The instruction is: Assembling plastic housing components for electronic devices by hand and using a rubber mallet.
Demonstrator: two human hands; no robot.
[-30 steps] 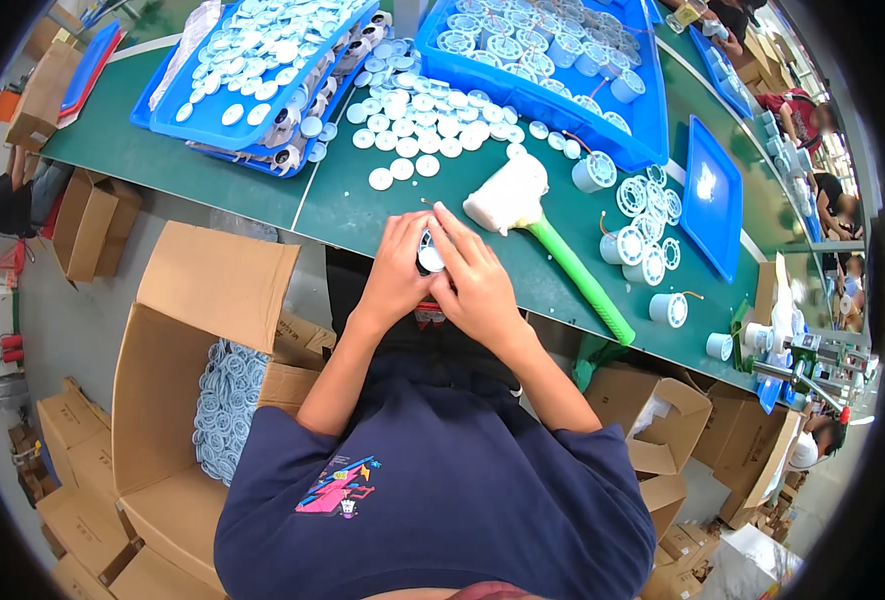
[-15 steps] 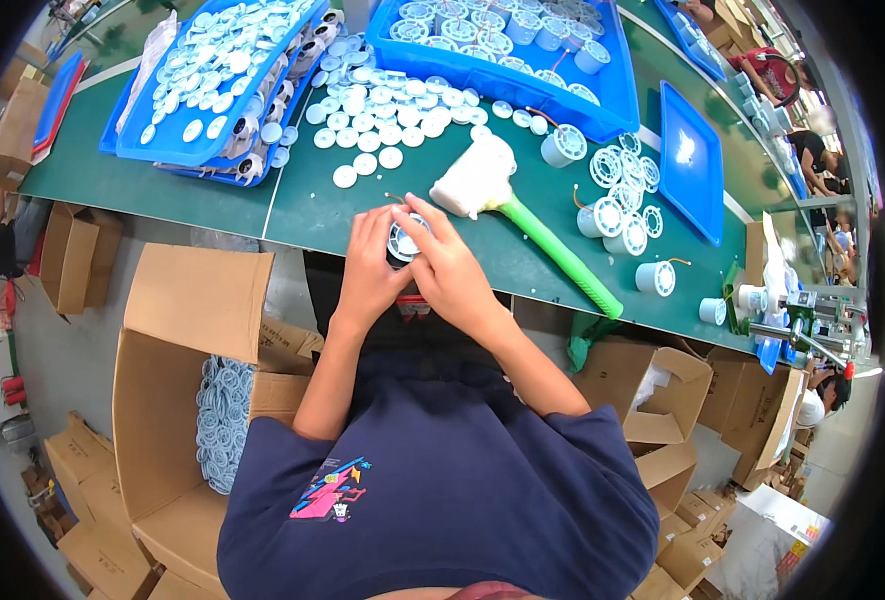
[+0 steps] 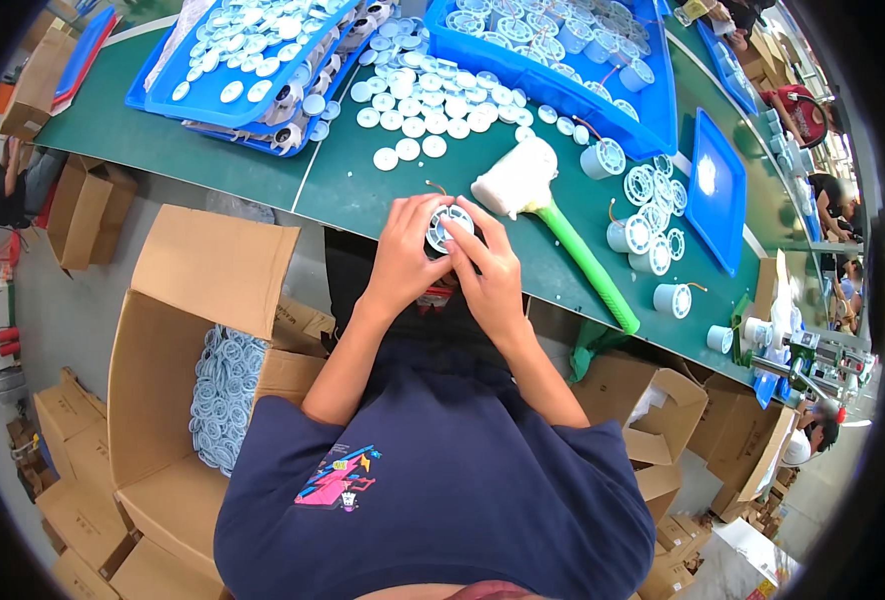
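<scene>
At the near edge of the green table, my left hand (image 3: 408, 250) and my right hand (image 3: 490, 268) are both closed around a white cup-shaped plastic housing (image 3: 449, 228) with a slotted ring on its face. My left fingers wrap its left side; the right thumb and fingers press at its face and right rim. A brown wire (image 3: 436, 187) sticks up behind it. Just beyond lies a mallet with a white wrapped head (image 3: 519, 180) and a green handle (image 3: 585, 262). Similar housings (image 3: 631, 236) and loose slotted rings (image 3: 655, 217) sit to its right.
Small white discs (image 3: 433, 110) are scattered at the table's middle. A blue bin (image 3: 553, 95) of housings stands behind; stacked blue trays (image 3: 213, 112) are at left, a flat blue tray (image 3: 715, 190) at right. A carton (image 3: 163, 380) of rings stands below left.
The whole view has shifted, so the table's things sit farther right. My right fingers have moved on the housing, and more of its ring face shows. Both hands still hold it.
</scene>
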